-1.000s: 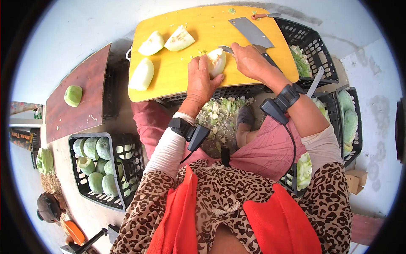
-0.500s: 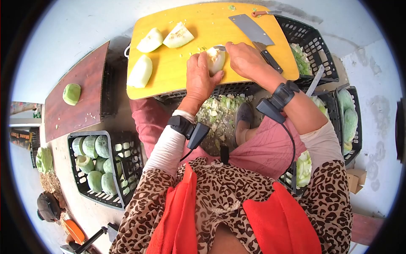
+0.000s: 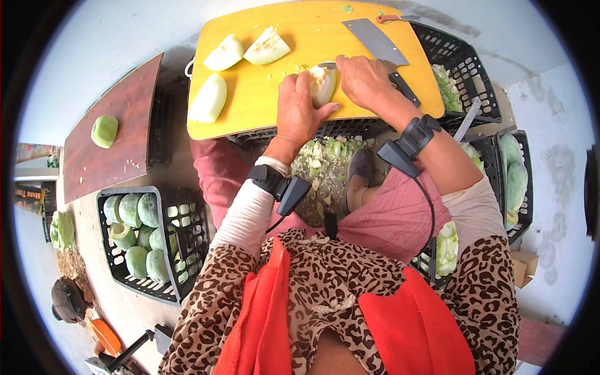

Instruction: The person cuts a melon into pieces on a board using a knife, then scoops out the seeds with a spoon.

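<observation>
On the yellow board (image 3: 250, 106), my left hand (image 3: 299, 107) steadies a peeled pale winter melon piece (image 3: 323, 87), fingers along its left side and thumb near its lower end. Closed round a metal spoon (image 3: 327, 65), my right hand (image 3: 361, 80) keeps the spoon's bowl at the piece's upper end, where the flesh looks rough and yellowish. The spoon's handle is hidden in the fist. Further left lie a smooth peeled piece (image 3: 208, 99), another piece (image 3: 225, 52) and one with its seedy core showing (image 3: 267, 46). A cleaver (image 3: 375, 41) rests right of my right hand.
A small knife (image 3: 390, 19) lies at the board's far edge. Black crates stand around: one with green melons (image 3: 130, 209) at left, others at right. Scraps (image 3: 325, 162) cover the floor below. A green melon (image 3: 104, 131) sits on the brown board (image 3: 119, 156). Another person (image 3: 69, 300) is at lower left.
The view has shifted slightly. The spoon has moved a little up along the melon piece's end, with my right hand; my left hand keeps its hold.
</observation>
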`<control>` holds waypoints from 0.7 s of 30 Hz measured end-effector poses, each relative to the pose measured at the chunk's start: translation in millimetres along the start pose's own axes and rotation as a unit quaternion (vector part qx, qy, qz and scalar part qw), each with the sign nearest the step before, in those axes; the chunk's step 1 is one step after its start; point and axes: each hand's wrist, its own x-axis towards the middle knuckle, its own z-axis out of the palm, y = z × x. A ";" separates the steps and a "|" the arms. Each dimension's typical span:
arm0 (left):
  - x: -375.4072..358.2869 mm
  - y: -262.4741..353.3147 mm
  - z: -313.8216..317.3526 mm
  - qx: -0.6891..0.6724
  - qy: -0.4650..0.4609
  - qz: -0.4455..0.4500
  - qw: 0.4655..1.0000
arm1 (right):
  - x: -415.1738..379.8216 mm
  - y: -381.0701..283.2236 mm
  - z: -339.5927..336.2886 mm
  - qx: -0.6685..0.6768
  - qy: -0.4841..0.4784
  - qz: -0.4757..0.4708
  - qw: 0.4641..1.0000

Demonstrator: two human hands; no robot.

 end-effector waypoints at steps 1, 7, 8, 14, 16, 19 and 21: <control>0.0 -0.1 -0.1 0.001 -0.004 -0.001 1.000 | 0.3 -0.1 1.1 -0.001 0.008 -0.006 1.000; -0.6 -2.6 2.6 0.005 -0.002 -0.001 1.000 | 2.1 1.6 4.5 0.027 -0.002 0.005 1.000; -0.2 -3.2 3.5 0.005 -0.006 -0.006 1.000 | 3.6 2.2 5.6 0.037 -0.004 0.016 0.999; -0.8 -2.8 3.4 0.013 -0.002 -0.001 1.000 | 11.8 15.8 16.1 0.120 -0.023 0.014 0.992; -0.7 -2.7 3.8 0.011 0.005 0.007 1.000 | 10.5 13.9 10.9 0.130 -0.031 0.014 0.991; 0.0 -4.8 6.3 0.010 -0.001 0.005 1.000 | 9.2 14.4 8.7 0.124 -0.038 0.002 0.992; 0.2 -5.4 7.5 0.013 -0.005 0.004 1.000 | 13.9 19.1 16.6 0.117 -0.038 0.003 0.992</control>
